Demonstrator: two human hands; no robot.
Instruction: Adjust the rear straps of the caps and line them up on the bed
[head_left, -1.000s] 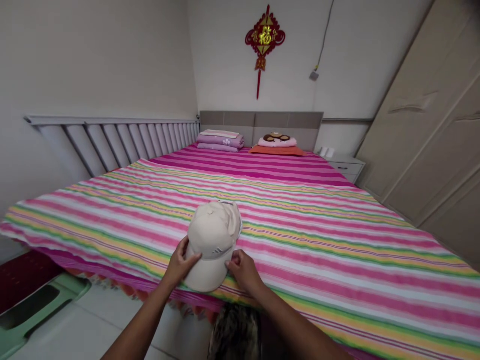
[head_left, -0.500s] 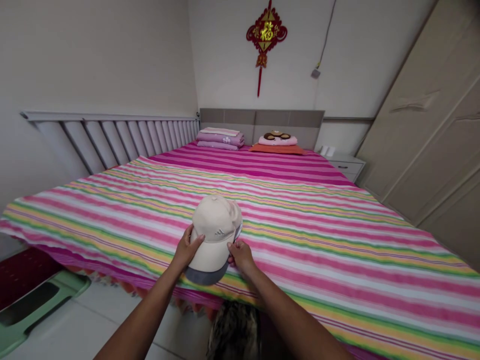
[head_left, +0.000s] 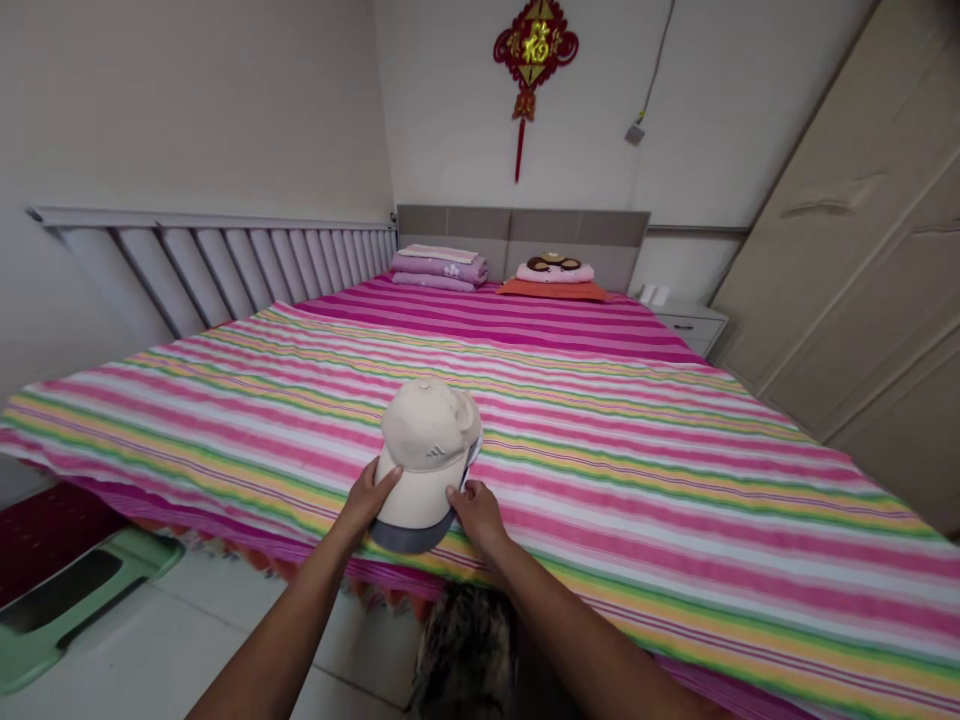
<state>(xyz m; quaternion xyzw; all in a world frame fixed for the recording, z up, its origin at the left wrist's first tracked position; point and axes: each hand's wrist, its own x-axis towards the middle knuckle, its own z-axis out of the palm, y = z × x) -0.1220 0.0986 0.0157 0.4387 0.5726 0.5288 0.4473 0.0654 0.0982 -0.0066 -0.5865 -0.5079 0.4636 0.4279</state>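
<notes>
Two baseball caps lie together over the front part of the bed. The upper one is a cream baseball cap (head_left: 421, 425) with a small logo above its brim, which points toward me. Below its brim shows the brim of a dark grey cap (head_left: 411, 538); the rest of that cap is mostly hidden. My left hand (head_left: 369, 496) grips the left side of the cream brim, thumb on top. At the brim's right edge, my right hand (head_left: 475, 510) pinches it between thumb and fingers. Beneath them spreads a striped bedsheet (head_left: 622, 480) in pink, white, yellow and green.
Folded purple bedding (head_left: 439, 268) and a pink folded pile (head_left: 555, 272) rest by the headboard (head_left: 465, 228). A white railing (head_left: 225, 240) runs along the left. A green stool (head_left: 90, 590) stands lower left; a nightstand (head_left: 694, 325) and wardrobe (head_left: 840, 250) are at right.
The view has tilted slightly downward, so the room sits a little higher. Both hands keep their hold on the cream cap; the right thumb lies slightly further onto the brim.
</notes>
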